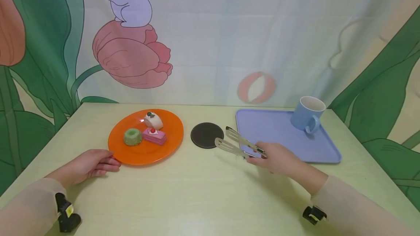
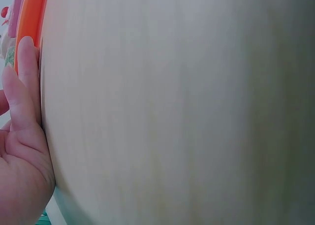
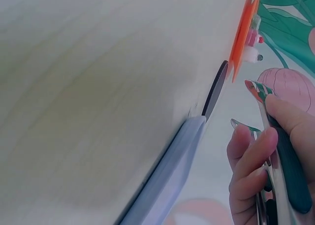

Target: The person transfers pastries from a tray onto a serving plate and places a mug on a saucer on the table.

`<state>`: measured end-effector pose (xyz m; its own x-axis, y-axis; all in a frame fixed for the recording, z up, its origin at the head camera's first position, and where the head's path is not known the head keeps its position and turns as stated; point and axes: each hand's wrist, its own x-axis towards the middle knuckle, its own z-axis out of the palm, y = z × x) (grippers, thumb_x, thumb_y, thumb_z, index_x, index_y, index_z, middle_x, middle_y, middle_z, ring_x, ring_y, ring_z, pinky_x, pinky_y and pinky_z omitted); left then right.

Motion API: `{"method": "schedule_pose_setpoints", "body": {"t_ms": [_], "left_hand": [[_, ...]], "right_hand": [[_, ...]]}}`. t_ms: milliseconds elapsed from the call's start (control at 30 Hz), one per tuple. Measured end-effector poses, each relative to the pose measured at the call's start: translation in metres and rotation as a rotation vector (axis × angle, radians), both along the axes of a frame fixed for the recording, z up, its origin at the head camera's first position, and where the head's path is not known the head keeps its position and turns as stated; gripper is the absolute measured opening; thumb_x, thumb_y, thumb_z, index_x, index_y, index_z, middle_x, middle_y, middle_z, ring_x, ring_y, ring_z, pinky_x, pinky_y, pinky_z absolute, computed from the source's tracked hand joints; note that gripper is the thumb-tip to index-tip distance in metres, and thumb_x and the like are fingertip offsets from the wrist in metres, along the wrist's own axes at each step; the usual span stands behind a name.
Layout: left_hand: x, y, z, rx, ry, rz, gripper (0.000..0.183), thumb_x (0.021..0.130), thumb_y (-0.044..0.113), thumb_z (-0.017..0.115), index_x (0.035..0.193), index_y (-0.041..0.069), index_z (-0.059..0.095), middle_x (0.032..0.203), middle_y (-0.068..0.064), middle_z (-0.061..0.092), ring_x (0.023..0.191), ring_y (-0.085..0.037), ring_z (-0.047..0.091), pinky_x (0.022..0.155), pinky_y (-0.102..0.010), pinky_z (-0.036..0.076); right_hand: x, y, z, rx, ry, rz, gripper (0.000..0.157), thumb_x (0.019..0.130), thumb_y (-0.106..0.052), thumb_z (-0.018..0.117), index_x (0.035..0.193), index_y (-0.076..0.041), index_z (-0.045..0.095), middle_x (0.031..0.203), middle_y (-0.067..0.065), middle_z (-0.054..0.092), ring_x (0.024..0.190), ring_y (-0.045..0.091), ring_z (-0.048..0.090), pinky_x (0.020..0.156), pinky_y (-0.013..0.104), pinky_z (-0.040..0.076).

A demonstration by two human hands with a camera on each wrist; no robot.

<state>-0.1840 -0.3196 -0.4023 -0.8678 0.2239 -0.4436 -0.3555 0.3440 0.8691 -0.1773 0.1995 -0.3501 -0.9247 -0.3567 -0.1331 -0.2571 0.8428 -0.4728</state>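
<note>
My left hand point(image 1: 95, 165) holds the near-left rim of an orange plate point(image 1: 131, 157), thumb at the rim and fingers low beside it. In the left wrist view those fingers point(image 2: 29, 82) meet the plate's edge. On the plate sit a green ring-shaped cake point(image 1: 132, 137), a pink cake slice point(image 1: 154, 136) with a red cherry, and a white cake roll point(image 1: 153, 121). Metal tongs point(image 1: 242, 142) are gripped in my right hand point(image 1: 277, 158); their arms stand apart with nothing between the tips. The right wrist view shows fingers curled round the handles.
A round black coaster point(image 1: 207, 135) lies between the plate and a lavender tray point(image 1: 262, 130). The tray, partly behind my right hand, bears a blue mug point(image 1: 305, 114) at its far right corner. A printed curtain point(image 1: 203, 46) hangs behind the pale wooden table point(image 1: 183, 199).
</note>
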Motion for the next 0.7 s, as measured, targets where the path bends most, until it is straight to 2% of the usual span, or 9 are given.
{"method": "schedule_pose_setpoints", "body": {"t_ms": [167,400,700], "left_hand": [[0.000,0.000,0.000,-0.004,-0.009,0.013,0.043,0.102,0.026,0.032,0.123,-0.008,0.045,0.100,-0.007,0.068,0.090,-0.016,0.066,0.072,-0.022,0.052],[0.000,-0.001,-0.001,-0.008,0.000,-0.002,0.043,0.102,0.027,0.031,0.122,-0.009,0.046,0.100,-0.007,0.068,0.090,-0.016,0.066,0.071,-0.022,0.052],[-0.001,0.000,-0.002,-0.003,-0.009,0.011,0.043,0.102,0.027,0.031,0.122,-0.008,0.048,0.099,-0.007,0.069,0.090,-0.016,0.066,0.070,-0.022,0.052]], "right_hand": [[0.003,0.005,0.001,-0.008,-0.006,-0.013,0.034,0.086,-0.043,0.063,0.089,-0.012,0.049,0.061,0.002,0.046,0.043,0.015,0.051,0.044,0.031,0.044],[0.009,0.016,0.002,-0.019,-0.015,-0.032,0.034,0.087,-0.043,0.062,0.093,-0.011,0.050,0.061,0.002,0.044,0.044,0.014,0.050,0.044,0.031,0.044],[0.017,0.038,0.003,-0.022,-0.039,-0.081,0.042,0.086,-0.047,0.061,0.098,-0.008,0.050,0.064,0.003,0.049,0.045,0.015,0.048,0.044,0.032,0.044]]}}
